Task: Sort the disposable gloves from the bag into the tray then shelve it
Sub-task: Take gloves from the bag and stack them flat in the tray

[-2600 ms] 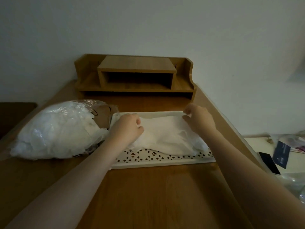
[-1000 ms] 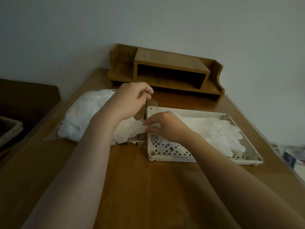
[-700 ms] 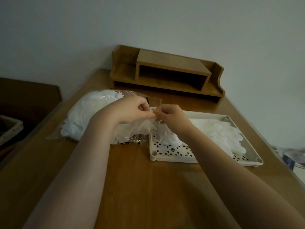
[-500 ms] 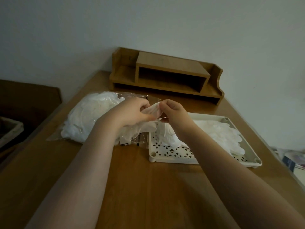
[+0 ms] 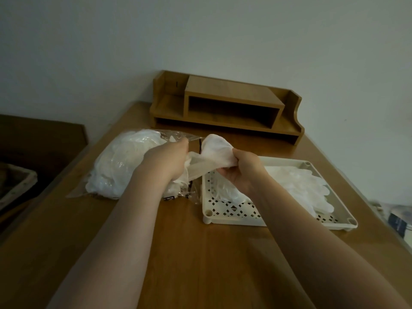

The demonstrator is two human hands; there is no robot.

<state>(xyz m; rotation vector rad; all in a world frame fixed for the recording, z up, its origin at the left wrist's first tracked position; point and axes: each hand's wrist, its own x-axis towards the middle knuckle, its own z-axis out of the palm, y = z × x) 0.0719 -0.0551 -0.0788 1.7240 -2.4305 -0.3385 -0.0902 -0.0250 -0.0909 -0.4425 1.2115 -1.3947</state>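
A clear plastic bag (image 5: pixel 124 166) stuffed with white disposable gloves lies on the wooden desk at the left. Beside it on the right stands a cream perforated tray (image 5: pixel 236 214) with a layer of gloves (image 5: pixel 303 186) spread in it. My left hand (image 5: pixel 166 158) grips the bag's open mouth. My right hand (image 5: pixel 242 169) grips a white glove (image 5: pixel 215 149) that stretches from the bag's mouth over the tray's left edge. A wooden desk shelf (image 5: pixel 227 105) with an open slot stands at the back against the wall.
The desk's (image 5: pixel 189 253) front half lies between my forearms. A dark piece of furniture (image 5: pixel 33 148) sits lower at the left. Some packaged items (image 5: pixel 399 221) lie off the desk's right edge.
Both hands left the gloves in the tray and went to the bag's mouth. My right hand has pulled a glove out, rightward and up, while the left holds the bag.
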